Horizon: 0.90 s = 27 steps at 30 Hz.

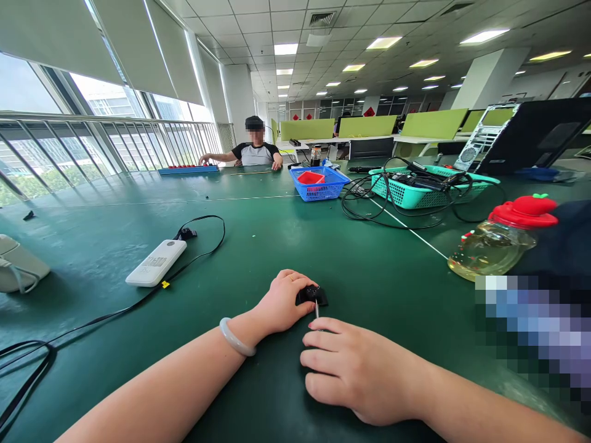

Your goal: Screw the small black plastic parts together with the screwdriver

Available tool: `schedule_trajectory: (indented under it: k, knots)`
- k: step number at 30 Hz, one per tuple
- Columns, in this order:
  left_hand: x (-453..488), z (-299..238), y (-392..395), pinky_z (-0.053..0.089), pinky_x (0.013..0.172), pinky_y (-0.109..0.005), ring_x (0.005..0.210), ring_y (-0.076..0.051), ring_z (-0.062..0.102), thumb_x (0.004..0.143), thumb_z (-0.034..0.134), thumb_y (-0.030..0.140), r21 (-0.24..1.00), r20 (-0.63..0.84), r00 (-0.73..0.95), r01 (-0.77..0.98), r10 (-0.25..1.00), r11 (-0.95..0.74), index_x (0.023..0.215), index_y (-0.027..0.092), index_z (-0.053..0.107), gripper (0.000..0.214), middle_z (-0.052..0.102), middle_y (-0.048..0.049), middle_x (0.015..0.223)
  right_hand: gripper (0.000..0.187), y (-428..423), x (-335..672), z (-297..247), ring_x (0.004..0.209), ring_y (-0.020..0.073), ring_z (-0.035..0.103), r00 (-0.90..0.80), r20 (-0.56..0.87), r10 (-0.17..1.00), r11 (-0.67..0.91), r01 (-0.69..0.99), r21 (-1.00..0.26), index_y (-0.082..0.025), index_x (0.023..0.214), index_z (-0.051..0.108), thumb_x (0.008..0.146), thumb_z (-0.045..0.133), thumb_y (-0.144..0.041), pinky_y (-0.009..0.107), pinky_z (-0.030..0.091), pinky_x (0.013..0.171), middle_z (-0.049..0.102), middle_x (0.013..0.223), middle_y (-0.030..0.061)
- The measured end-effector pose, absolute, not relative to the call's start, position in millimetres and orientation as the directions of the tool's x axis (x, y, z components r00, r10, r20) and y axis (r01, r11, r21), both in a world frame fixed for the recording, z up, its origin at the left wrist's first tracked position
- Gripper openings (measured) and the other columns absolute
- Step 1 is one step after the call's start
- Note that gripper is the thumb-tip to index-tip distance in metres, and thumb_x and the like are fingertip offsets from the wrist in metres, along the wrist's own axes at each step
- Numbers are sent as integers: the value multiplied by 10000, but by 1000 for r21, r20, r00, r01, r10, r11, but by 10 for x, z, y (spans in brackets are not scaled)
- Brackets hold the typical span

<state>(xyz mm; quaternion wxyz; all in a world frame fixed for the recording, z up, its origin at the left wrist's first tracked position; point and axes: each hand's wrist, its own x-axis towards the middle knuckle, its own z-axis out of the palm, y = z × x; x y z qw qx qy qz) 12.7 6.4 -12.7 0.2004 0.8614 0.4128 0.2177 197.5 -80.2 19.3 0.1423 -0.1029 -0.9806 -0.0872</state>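
Note:
My left hand (281, 303) rests on the green table, fingers curled round a small black object (312, 295) that it grips at the near middle. A pale bangle sits on that wrist. My right hand (355, 369) lies just in front of it, fingers folded, pinching a thin metal tool (316, 309) whose tip points into the black object. What the black object is I cannot make out.
A white power bank (156, 263) with a black cable (203, 246) lies to the left. A bottle with a red lid (503, 241) lies at the right. A blue basket (318, 183) and a teal basket of cables (429, 186) stand farther back. Another person sits at the far end.

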Motion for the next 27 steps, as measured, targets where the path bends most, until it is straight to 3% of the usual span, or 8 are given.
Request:
schedule_trajectory:
  k: [4, 7, 10, 15, 20, 27]
  knots:
    - [127, -119, 53, 401, 1071, -446, 1193, -262, 515, 786, 695, 232, 529, 211, 567, 619, 796, -581, 1098, 243, 684, 312, 688, -34, 1174, 92, -788, 2045, 216, 936, 209, 564, -905, 377, 197, 961, 255, 110, -194, 801, 591, 790, 540, -119, 376, 435, 919, 677, 914, 45]
    - [123, -123, 50, 398, 1071, -450, 1197, -262, 509, 795, 687, 238, 528, 212, 567, 619, 796, -582, 1106, 240, 677, 311, 685, -37, 1178, 104, -787, 2047, 215, 857, 185, 551, -896, 400, 193, 963, 250, 95, -193, 783, 581, 784, 530, -102, 359, 449, 876, 671, 885, 37]
    - [121, -132, 53, 395, 1070, -459, 1204, -264, 506, 798, 682, 241, 528, 214, 571, 615, 793, -585, 1113, 246, 674, 315, 682, -40, 1178, 160, -784, 2040, 208, 796, 168, 535, -875, 439, 206, 952, 282, 117, -194, 856, 600, 830, 495, -76, 344, 463, 832, 667, 860, 31]
    - [125, -130, 57, 396, 1069, -456, 1206, -265, 503, 802, 675, 248, 523, 207, 570, 622, 795, -583, 1108, 252, 674, 306, 682, -32, 1183, 257, -768, 2041, 181, 892, 172, 565, -795, 559, 236, 926, 358, 118, -187, 999, 627, 899, 436, -47, 335, 486, 846, 687, 953, 58]
    - [127, -120, 52, 397, 1071, -447, 1214, -265, 499, 794, 676, 225, 510, 208, 571, 630, 794, -586, 1093, 251, 673, 300, 683, -28, 1174, 253, -761, 1984, 142, 853, 151, 586, -825, 532, 191, 944, 303, 130, -220, 1086, 640, 968, 446, -109, 304, 504, 785, 684, 912, 26]
    - [121, -136, 53, 411, 1063, -453, 1210, -272, 492, 817, 642, 224, 508, 211, 552, 643, 806, -573, 1120, 223, 646, 303, 683, -44, 1148, 295, -664, 2051, 150, 988, 164, 632, -731, 656, 188, 953, 297, 59, -179, 1155, 612, 965, 419, -62, 337, 551, 901, 710, 1004, 48]
